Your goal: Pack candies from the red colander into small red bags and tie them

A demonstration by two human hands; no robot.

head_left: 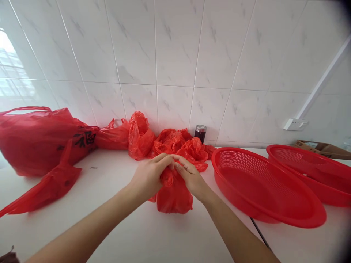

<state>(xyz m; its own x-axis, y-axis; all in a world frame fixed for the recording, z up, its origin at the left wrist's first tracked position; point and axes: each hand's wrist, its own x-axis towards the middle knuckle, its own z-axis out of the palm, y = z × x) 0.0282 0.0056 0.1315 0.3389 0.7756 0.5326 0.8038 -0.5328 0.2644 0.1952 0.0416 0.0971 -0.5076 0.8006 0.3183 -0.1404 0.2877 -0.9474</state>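
Okay, on my feed the left hand (148, 177) and right hand (191, 179) are closed together on the bunched top of a red plastic bag (174, 195). Both grips are fully shut, with the fingers curled in and the tips of the two hands meeting over the gathered plastic. Below them, the lower part of the bag sits puffed out on a white counter (164, 237), so I can see it is held but not how much weight the hands are taking. Just behind the bag, a crumpled heap of red bags (175, 144) lies against a tiled wall (175, 54), and a dark flask (200, 133) with a metal lid stands behind it, a little to the right of the bag. Left of the bag I have a big red bag (41, 140) with black print and a flat red bag (48, 186) in front of it. Right of the bag sit a near mesh basket (263, 186) and a far mesh basket (309, 171), both red, with a cardboard box (320, 149) beyond them
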